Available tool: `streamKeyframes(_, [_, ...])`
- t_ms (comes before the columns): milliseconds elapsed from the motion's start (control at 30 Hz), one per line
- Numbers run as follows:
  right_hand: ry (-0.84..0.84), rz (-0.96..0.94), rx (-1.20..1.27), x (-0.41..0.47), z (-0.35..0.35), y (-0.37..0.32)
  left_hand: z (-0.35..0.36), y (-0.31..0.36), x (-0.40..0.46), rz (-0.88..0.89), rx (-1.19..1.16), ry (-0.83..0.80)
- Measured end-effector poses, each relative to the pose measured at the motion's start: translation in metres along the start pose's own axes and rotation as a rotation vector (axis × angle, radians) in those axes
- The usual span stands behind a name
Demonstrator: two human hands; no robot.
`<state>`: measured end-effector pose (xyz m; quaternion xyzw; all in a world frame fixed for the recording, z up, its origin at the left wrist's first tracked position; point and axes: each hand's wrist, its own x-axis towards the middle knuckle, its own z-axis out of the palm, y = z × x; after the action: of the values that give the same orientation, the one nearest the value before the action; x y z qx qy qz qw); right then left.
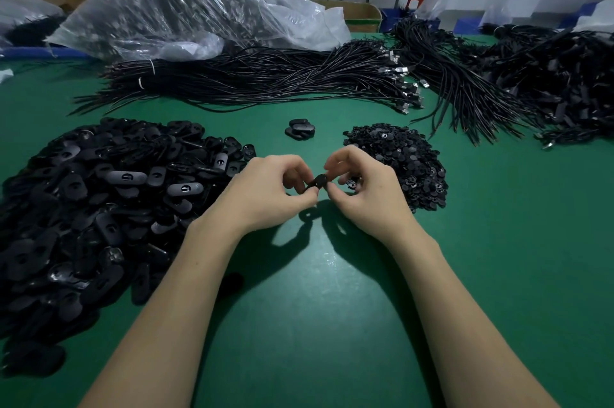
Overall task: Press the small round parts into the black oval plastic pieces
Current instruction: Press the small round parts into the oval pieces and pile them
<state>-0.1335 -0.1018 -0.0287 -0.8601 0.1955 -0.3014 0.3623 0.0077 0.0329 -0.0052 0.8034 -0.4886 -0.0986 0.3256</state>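
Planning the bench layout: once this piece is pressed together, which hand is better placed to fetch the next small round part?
Right hand, probably: the round-parts pile lies right beside it, across from the left hand.

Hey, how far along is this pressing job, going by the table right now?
Barely started, it seems. Done: only a small stack of oval pieces set apart at the table's middle. In hand: the left hand and right hand pinch one oval piece between them. Left: a big heap of oval pieces and a pile of round parts.
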Motion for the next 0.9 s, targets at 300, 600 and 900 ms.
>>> streamKeyframes(300, [-0.031, 0.11, 0.202, 0.0023, -0.0057, -0.0088, 0.002, 0.0018, -0.0001, -0.04, 0.021, 0.061])
streamKeyframes(600, [-0.032, 0.164, 0.265, 0.0043, -0.0049, -0.0082, -0.0032, 0.0024, -0.0034, 0.08, -0.085, -0.082])
streamKeyframes(900, [-0.135, 0.284, 0.421, 0.0077, -0.0073, -0.0101, -0.0011, -0.0007, -0.0026, 0.083, -0.003, 0.008])
